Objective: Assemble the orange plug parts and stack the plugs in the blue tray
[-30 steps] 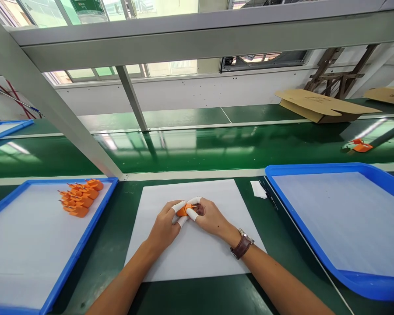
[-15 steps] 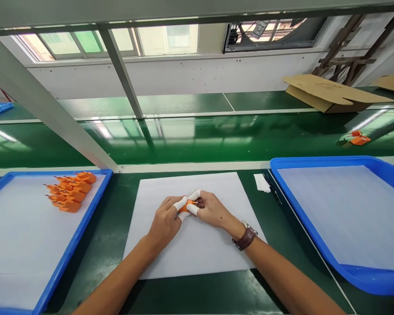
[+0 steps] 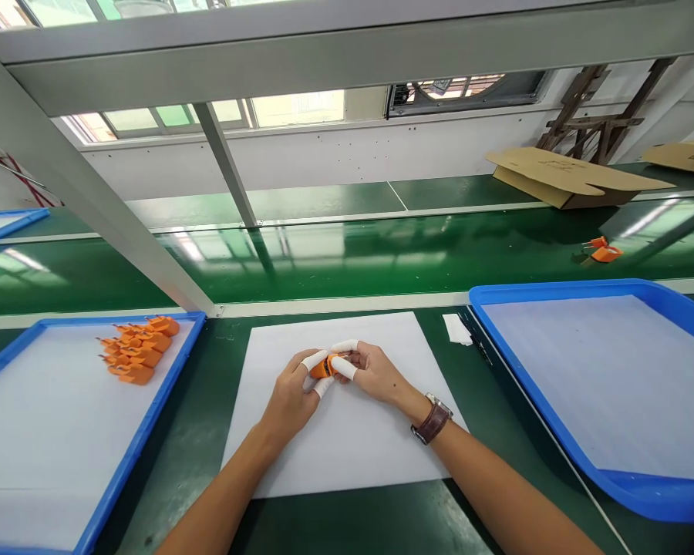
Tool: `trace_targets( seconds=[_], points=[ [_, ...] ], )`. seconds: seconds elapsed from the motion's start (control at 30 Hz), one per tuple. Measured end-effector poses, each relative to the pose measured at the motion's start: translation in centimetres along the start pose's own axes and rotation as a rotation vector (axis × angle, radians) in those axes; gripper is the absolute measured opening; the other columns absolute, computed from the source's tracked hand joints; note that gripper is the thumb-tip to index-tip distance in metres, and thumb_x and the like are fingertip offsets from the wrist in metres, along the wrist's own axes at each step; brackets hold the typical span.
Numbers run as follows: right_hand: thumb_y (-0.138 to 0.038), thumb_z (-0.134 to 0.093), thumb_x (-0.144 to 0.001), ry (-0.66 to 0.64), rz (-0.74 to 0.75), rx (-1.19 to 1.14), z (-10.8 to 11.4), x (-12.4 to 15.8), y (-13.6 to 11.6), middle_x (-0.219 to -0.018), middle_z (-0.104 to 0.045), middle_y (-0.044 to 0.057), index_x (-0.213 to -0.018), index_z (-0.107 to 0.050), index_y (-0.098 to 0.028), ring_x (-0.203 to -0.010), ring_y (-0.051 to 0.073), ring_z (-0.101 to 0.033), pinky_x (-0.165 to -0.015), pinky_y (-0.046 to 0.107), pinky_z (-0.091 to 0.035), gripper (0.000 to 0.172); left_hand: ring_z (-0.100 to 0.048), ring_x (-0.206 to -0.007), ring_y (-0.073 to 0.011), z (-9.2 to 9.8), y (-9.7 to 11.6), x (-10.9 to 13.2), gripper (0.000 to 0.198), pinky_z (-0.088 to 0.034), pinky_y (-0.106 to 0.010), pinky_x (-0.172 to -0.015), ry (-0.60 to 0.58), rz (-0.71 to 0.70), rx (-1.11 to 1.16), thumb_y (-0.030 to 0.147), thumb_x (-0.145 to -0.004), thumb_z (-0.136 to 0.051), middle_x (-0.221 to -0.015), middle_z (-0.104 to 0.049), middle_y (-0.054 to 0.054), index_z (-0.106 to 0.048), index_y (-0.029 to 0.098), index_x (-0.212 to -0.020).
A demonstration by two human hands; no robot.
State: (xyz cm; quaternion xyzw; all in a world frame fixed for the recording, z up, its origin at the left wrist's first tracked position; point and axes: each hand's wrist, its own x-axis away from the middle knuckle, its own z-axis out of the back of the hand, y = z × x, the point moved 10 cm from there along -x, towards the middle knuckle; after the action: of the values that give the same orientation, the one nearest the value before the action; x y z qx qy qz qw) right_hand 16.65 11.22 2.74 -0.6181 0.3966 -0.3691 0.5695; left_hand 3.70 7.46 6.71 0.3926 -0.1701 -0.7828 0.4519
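A small orange plastic part with a dark patch is held between both hands over a white sheet. My left hand pinches its left side between thumb and fingers. White covers sit on several fingertips. My right hand, with a watch on its wrist, grips the other end, and its curled fingers partly hide the part. Several similar orange parts with thin prongs stand grouped in the left blue-rimmed tray.
Another blue tray lined with white stands on the right. Beside it lie a white scrap and dark thin pieces. Beyond, orange pieces rest on the green surface, near a cardboard box. A slanted metal post stands at left.
The view has shifted, so the scene sits slightly lower. More of the orange part shows between my hands, with its dark patch visible. Both hands still hold it over the sheet.
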Motion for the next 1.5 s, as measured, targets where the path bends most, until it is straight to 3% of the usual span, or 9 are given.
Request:
trace_targets(
  seconds=[0.13, 0.27, 0.5, 0.6, 0.77, 0.97, 1.2, 1.37, 1.5],
  points=[
    [-0.032, -0.071, -0.085, 0.045, 0.013, -0.021, 0.4, 0.0, 0.1, -0.079, -0.069, 0.004, -0.107, -0.067, -0.017, -0.072, 0.019, -0.066, -0.07, 0.035, -0.055, 0.027, -0.06, -0.118, -0.022, 0.4, -1.4, 0.1, 0.042, -0.053, -0.042, -0.102, 0.002, 0.135, 0.104, 0.023, -0.091, -0.064, -0.13, -0.061, -0.005, -0.056, 0.03, -0.132],
    [-0.034, -0.074, -0.082, 0.113, 0.105, -0.125, 0.8, 0.1, -1.1, -0.083, -0.07, 0.004, -0.104, -0.069, -0.018, -0.07, 0.018, -0.065, -0.068, 0.034, -0.054, 0.027, -0.057, -0.125, -0.0251, -0.4, -2.9, 0.2, 0.042, -0.051, -0.044, -0.107, -0.042, 0.301, 0.476, 0.029, -0.09, -0.066, -0.141, -0.056, -0.006, -0.058, 0.029, -0.132],
    [-0.037, -0.078, -0.079, 0.167, 0.128, -0.251, 1.2, 0.3, -2.0, -0.083, -0.069, 0.004, -0.104, -0.067, -0.018, -0.061, 0.015, -0.06, -0.061, 0.034, -0.052, 0.032, -0.053, -0.13, -0.0289, -1.5, -2.3, 0.0, 0.045, -0.046, -0.047, -0.11, -0.17, 0.415, 0.847, 0.028, -0.089, -0.069, -0.142, -0.055, -0.011, -0.057, 0.024, -0.132],
    [-0.039, -0.073, -0.083, 0.17, 0.164, -0.179, 1.3, 0.4, -2.4, -0.088, -0.067, 0.005, -0.111, -0.065, -0.02, -0.069, 0.017, -0.062, -0.067, 0.036, -0.054, 0.034, -0.058, -0.123, -0.0277, -1.0, -2.5, 0.0, 0.045, -0.051, -0.046, -0.104, -0.124, 0.387, 0.77, 0.027, -0.088, -0.07, -0.135, -0.059, -0.011, -0.057, 0.024, -0.131],
    [-0.034, -0.067, -0.088, 0.366, 0.412, 0.263, 2.3, 2.0, -5.4, -0.098, -0.059, 0.006, -0.104, -0.069, -0.026, -0.083, 0.021, -0.056, -0.082, 0.04, -0.051, 0.018, -0.062, -0.092, -0.0188, 1.9, -0.7, -0.4, 0.036, -0.058, -0.034, -0.074, 0.126, 0.092, 0.167, 0.025, -0.084, -0.072, -0.111, -0.06, -0.007, -0.062, 0.028, -0.119],
    [-0.036, -0.074, -0.084, 0.097, 0.189, 0.19, -0.9, 1.4, -3.0, -0.093, -0.062, 0.003, -0.098, -0.069, -0.024, -0.076, 0.019, -0.056, -0.071, 0.034, -0.05, 0.02, -0.047, -0.065, -0.0089, 2.4, 2.0, -0.1, 0.045, -0.047, -0.023, -0.051, 0.191, -0.089, -0.007, 0.008, -0.086, -0.056, -0.106, -0.055, -0.005, -0.056, 0.028, -0.126],
    [-0.033, -0.078, -0.078, 0.032, 0.035, 0.081, -1.9, 1.5, -1.4, -0.093, -0.064, 0.003, -0.099, -0.068, -0.02, -0.079, 0.019, -0.057, -0.074, 0.033, -0.05, 0.026, -0.057, -0.08, -0.0146, 1.8, 2.1, 0.8, 0.057, -0.05, -0.026, -0.057, 0.119, -0.1, -0.005, 0.0, -0.081, -0.048, -0.109, -0.055, -0.007, -0.054, 0.026, -0.131],
    [-0.029, -0.077, -0.076, 0.129, 0.123, 0.224, -2.3, 1.6, -2.2, -0.09, -0.063, 0.003, -0.096, -0.066, -0.021, -0.078, 0.02, -0.056, -0.075, 0.035, -0.05, 0.024, -0.06, -0.095, -0.0183, 1.5, 1.9, 1.0, 0.063, -0.056, -0.03, -0.07, 0.111, -0.144, -0.024, -0.005, -0.078, -0.045, -0.115, -0.055, -0.009, -0.051, 0.024, -0.134],
    [-0.032, -0.073, -0.083, 0.193, 0.237, 0.324, -2.0, 1.8, -3.3, -0.09, -0.061, 0.003, -0.097, -0.067, -0.024, -0.079, 0.021, -0.056, -0.075, 0.036, -0.049, 0.018, -0.061, -0.101, -0.0206, 1.6, 0.3, 0.4, 0.052, -0.058, -0.037, -0.082, 0.116, 0.008, 0.076, 0.001, -0.078, -0.054, -0.115, -0.057, -0.007, -0.058, 0.026, -0.124]
  ],
)
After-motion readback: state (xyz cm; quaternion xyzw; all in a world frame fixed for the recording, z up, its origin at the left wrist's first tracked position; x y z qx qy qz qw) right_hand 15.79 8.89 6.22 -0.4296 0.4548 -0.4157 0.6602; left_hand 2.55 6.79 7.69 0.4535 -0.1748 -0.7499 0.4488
